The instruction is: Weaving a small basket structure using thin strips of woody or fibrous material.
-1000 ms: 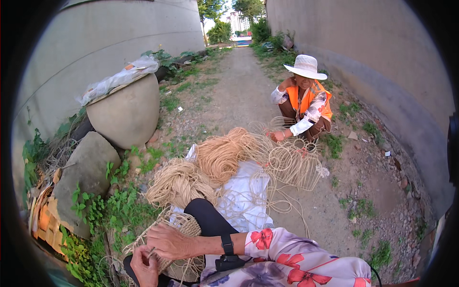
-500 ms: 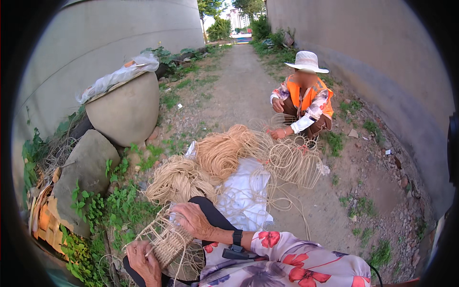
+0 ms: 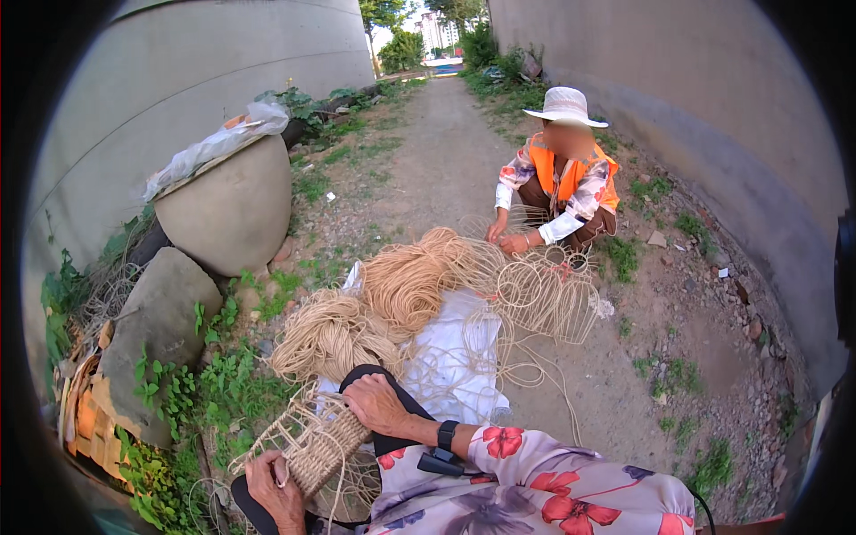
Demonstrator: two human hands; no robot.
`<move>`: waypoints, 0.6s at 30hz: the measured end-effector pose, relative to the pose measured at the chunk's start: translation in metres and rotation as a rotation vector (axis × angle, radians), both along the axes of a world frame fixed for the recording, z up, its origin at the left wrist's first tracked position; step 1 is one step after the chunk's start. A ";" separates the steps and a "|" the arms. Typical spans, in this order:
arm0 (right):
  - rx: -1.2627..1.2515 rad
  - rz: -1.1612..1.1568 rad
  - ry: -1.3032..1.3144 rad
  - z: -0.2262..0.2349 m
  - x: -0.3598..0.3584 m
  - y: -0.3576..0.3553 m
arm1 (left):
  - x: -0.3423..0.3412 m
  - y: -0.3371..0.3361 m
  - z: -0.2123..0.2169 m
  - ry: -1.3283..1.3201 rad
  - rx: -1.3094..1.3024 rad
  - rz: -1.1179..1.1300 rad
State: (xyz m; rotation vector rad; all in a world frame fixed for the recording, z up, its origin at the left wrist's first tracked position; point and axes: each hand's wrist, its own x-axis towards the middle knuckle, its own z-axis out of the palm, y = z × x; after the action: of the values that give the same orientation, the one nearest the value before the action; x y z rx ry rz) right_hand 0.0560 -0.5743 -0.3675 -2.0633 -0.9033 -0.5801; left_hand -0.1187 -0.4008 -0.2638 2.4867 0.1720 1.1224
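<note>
Outdoors on a dirt path point(image 3: 428, 169), between a pale wall point(image 3: 223, 53) at the upper left of the frame and a greyish wall point(image 3: 678, 116) at the upper right. Down at the lower left, keeps the left hand point(image 3: 275, 490) closed on the lower left edge of a part-woven basket point(image 3: 316, 453) with bent fingers; cannot tell whether a pale strand by the thumb is pinched too. Hooks the right hand point(image 3: 379, 406) over the basket's upper right corner, gripping the edge, just beside a dark-clad knee point(image 3: 414, 407). Wears a dark wristband point(image 3: 446, 434) on that arm and a flowered sleeve point(image 3: 553, 481), covering much of the lower middle.

Just beyond, has a pale coil of cord point(image 3: 330, 334) and a browner coil point(image 3: 410, 278) in the way at the centre, beside and partly over a white sheet point(image 3: 459, 339) strewn with loose strands. Past these, right of centre, faces a crouching co-worker point(image 3: 571, 183) in a white hat and orange vest, with both hands at an open cord frame point(image 3: 553, 294). Toward the left edge, is hemmed in by weeds point(image 3: 232, 392), a leaning grey slab point(image 3: 160, 330) and a big rounded vessel point(image 3: 232, 205) topped with plastic sheeting point(image 3: 223, 150)
</note>
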 end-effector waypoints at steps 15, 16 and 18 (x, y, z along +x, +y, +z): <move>-0.009 0.004 -0.023 -0.001 0.002 -0.001 | 0.001 0.007 0.008 0.139 -0.129 -0.035; -0.008 0.005 -0.021 -0.002 0.002 -0.001 | 0.001 0.008 0.007 0.160 -0.154 -0.037; -0.011 0.008 -0.015 -0.003 0.001 -0.001 | 0.001 0.008 0.007 0.171 -0.158 -0.035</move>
State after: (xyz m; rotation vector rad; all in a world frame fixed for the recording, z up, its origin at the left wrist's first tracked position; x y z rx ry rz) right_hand 0.0573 -0.5755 -0.3704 -2.0668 -0.9244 -0.5880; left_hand -0.1173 -0.3928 -0.2566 2.4329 0.2549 0.8476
